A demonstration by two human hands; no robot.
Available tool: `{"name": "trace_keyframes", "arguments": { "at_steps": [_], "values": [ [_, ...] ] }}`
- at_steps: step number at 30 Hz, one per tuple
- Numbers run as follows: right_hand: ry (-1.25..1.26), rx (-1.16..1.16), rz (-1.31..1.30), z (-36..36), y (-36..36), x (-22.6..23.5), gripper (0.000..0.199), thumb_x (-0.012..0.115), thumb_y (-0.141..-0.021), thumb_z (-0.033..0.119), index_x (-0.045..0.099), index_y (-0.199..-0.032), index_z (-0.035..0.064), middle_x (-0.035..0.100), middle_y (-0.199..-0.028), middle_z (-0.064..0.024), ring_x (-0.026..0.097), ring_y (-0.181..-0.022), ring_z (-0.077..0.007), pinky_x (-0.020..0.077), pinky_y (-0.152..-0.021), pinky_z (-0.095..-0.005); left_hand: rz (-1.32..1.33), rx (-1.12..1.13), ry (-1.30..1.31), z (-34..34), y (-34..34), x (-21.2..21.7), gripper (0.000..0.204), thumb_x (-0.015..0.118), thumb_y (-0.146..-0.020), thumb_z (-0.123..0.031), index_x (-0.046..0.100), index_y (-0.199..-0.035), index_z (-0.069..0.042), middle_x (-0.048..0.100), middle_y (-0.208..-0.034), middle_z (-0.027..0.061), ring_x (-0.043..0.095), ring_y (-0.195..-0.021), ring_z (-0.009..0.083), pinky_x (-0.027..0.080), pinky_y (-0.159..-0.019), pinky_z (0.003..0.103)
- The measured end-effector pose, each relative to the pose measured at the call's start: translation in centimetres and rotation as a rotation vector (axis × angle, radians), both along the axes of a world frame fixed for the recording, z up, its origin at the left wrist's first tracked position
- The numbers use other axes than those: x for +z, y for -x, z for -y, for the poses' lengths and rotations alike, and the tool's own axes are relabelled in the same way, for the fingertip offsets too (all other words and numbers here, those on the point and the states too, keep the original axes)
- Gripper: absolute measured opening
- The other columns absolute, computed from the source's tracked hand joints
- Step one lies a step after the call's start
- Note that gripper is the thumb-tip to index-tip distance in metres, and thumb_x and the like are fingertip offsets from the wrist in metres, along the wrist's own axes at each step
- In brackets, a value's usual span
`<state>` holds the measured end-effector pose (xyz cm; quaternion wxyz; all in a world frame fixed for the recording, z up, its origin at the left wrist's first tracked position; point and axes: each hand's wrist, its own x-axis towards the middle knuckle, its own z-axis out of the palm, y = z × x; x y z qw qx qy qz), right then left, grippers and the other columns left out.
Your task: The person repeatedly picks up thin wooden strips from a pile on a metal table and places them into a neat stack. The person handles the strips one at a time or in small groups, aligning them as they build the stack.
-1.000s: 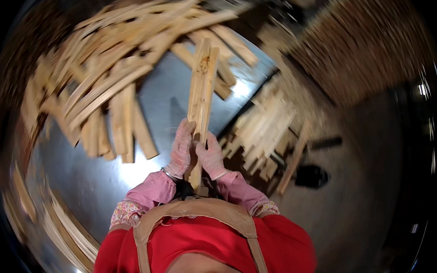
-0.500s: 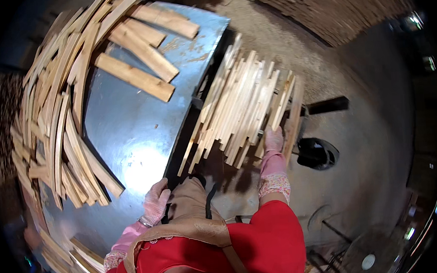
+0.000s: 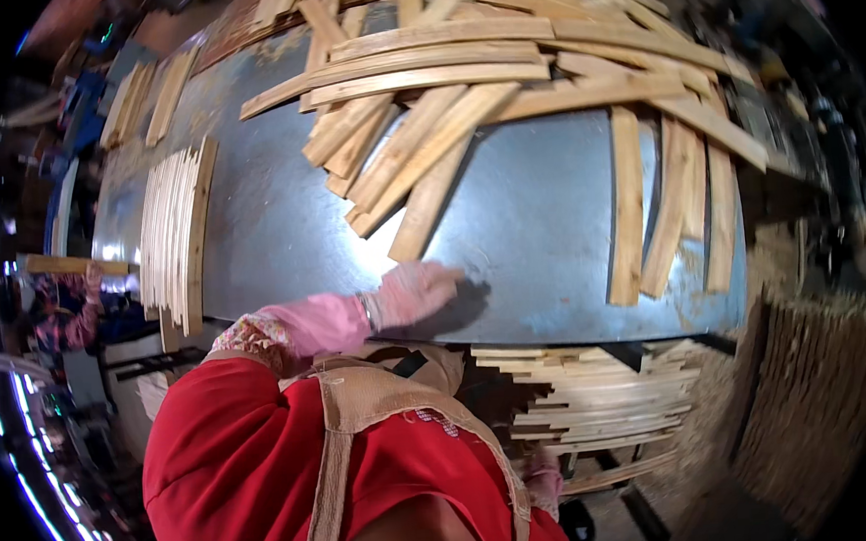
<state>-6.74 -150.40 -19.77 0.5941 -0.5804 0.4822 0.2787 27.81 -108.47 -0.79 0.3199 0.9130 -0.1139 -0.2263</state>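
My left hand [image 3: 415, 293], in a pale pink glove, is stretched out over the near edge of the metal table [image 3: 539, 224]. Its fingers point right and hold nothing; a shadow falls beside them. Closest to it is the near end of a wooden board [image 3: 434, 206] from the loose pile. Low on the right, my right hand [image 3: 543, 474] is beside the left ends of a stack of thin wooden strips [image 3: 609, 399] below the table edge. Its fingers are mostly hidden, so I cannot see whether they grip a strip.
A jumbled pile of boards [image 3: 430, 57] covers the table's far side, and several boards [image 3: 627, 199] lie at its right. An even row of strips [image 3: 168, 237] stands on the left. Beyond it, another person's hand [image 3: 93, 281] is at a board. Stacked wood [image 3: 818, 406] stands lower right.
My view has swung left, bringing the table in front of me and the strip stack to the lower right. My left hand has moved from the table's edge to over its top.
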Motion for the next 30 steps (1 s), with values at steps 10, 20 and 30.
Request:
{"name": "trace_keyframes", "arguments": {
  "at_steps": [10, 20, 30],
  "values": [
    [-0.189, 1.259, 0.36, -15.2, -19.8, 11.4, 0.041, 0.067, -0.104, 0.042, 0.077, -0.113, 0.0025, 0.075, -0.088, -0.0073, 0.07, -0.079, -0.0206, 0.0565, -0.076, -0.0363, 0.653, 0.433, -0.492, -21.7, -25.4, -0.1, 0.081, 0.071, -0.094, -0.049, 0.046, -0.16, -0.012, 0.046, -0.163, 0.0159, 0.047, -0.146, 0.0398, 0.035, -0.123, 0.052],
    [0.104, 0.9, 0.07, -31.8, -20.8, 16.3, 0.051, 0.067, -0.104, 0.043, 0.069, -0.141, 0.008, 0.077, -0.128, -0.0193, 0.072, -0.123, -0.0285, 0.0527, -0.107, -0.0383, 0.125, 0.311, -0.453, -39.7, -38.6, 0.6, 0.091, 0.063, -0.086, -0.08, 0.066, -0.139, -0.006, 0.07, -0.136, 0.0238, 0.063, -0.132, 0.0383, 0.043, -0.111, 0.055],
    [0.177, 0.488, 0.585, -50.1, -39.0, 17.1, 0.055, 0.07, -0.106, 0.032, 0.056, -0.147, -0.0018, 0.064, -0.126, -0.0116, 0.06, -0.116, -0.0211, 0.0483, -0.103, -0.0333, -0.153, 0.422, 0.023, -36.6, -17.5, -4.0, 0.079, 0.084, -0.076, -0.054, 0.064, -0.129, 0.001, 0.073, -0.118, 0.0242, 0.071, -0.113, 0.0395, 0.055, -0.099, 0.044]
  ]
}}
